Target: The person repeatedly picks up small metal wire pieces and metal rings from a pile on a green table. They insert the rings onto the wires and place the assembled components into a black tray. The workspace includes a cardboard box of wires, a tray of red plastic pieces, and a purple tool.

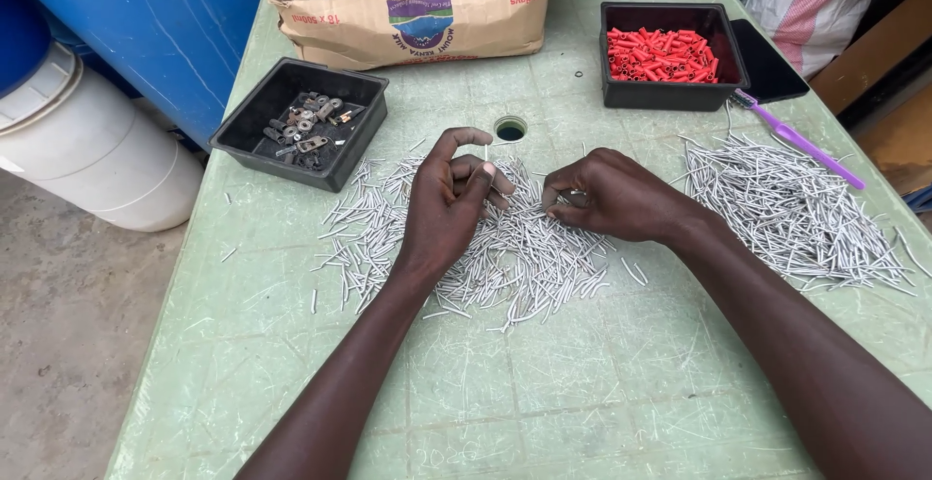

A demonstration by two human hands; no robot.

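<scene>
My left hand [449, 203] hovers over a spread of thin silver metal pins [505, 262] on the green table [544, 383]; its thumb and fingers pinch one pin upright. My right hand [612, 197] rests on the same pile just to the right, with its fingertips curled down onto the pins. Whether it holds any pin I cannot tell.
A second heap of pins [786, 203] lies at the right. A black tray of red plastic sleeves [663, 55] stands at the back right, a black tray of metal lugs [306, 121] at the back left, a cardboard box of pins [417, 4] behind. A purple toothbrush [801, 140], a table hole [510, 130].
</scene>
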